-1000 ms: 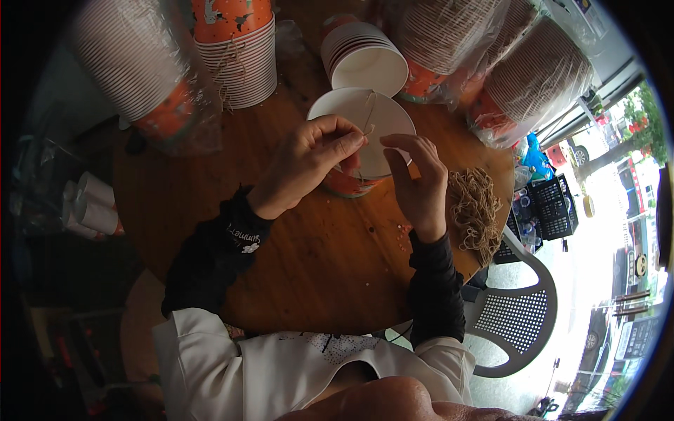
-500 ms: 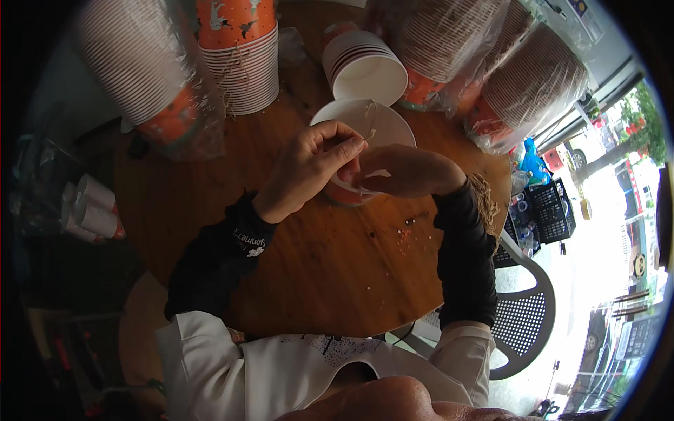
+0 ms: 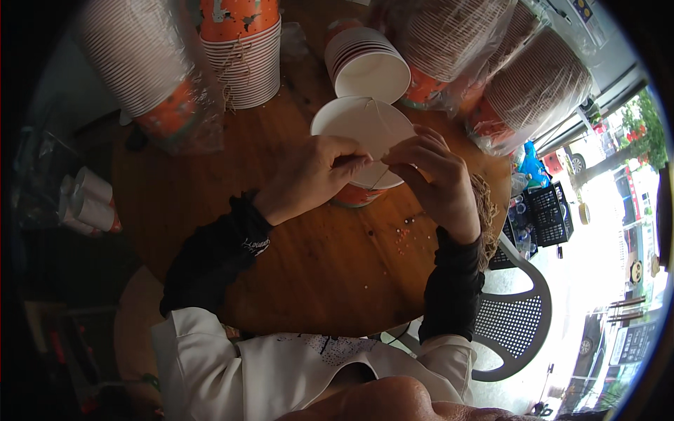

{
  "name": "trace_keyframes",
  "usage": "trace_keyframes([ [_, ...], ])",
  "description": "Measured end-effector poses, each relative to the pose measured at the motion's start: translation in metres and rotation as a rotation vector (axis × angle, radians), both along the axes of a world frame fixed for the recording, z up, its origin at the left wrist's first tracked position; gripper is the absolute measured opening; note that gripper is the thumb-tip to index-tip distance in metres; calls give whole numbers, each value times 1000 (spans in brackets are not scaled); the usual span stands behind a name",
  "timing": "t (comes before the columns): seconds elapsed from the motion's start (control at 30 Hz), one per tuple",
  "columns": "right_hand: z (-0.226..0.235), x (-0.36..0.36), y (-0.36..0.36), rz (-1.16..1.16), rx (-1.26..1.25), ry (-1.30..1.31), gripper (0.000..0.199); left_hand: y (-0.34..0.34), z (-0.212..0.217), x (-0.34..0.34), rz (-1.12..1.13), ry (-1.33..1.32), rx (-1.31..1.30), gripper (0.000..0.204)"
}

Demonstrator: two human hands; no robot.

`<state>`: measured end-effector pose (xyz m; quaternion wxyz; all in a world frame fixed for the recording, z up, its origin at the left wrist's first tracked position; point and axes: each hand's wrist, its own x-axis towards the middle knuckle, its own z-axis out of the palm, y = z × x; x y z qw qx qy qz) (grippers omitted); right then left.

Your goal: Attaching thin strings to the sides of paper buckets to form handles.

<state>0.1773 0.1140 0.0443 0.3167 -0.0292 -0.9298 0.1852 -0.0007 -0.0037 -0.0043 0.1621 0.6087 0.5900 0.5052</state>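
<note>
Paper bowl, white inside and orange outside, stands at the upper centre of the frame on the round wooden table, with thin string across its open top. I see nothing else in it. Left hand and right hand meet at its near rim, fingertips pinching the string. Just above it is a short stack of the same bowls. Tall stacks wrapped in plastic fill the top of the frame. Compared with half a second ago, the right forearm no longer lies across the table; it now comes up from the lower right.
</note>
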Motion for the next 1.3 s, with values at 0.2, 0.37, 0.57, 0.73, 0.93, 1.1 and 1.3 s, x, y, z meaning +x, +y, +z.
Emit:
trace_keyframes([
  [0.2, -20, -11, 12, 76, -173, 111, 14, 5, -7, 3, -172, -126, -33, 16],
  [0.37, -38, -16, 7, -28, -595, 147, 20, 1, 3, 7, -272, -223, -120, 14],
  [0.57, -36, 9, 13, -27, -588, 143, 24, 2, -2, 8, -227, -258, -44, 13],
  [0.73, -53, 9, 14, -59, -313, 127, 20, 3, 0, 8, -225, -185, -64, 13],
  [0.93, -60, 8, 13, -71, -338, 108, 14, 3, 2, 10, -211, -177, -56, 13],
  [1.1, -60, 4, 7, -75, -391, 149, 6, 2, 2, 9, -218, -179, -72, 13],
  [1.3, -63, 5, 5, -81, -725, 347, 5, 4, -1, 6, -95, -57, 27, 11],
])
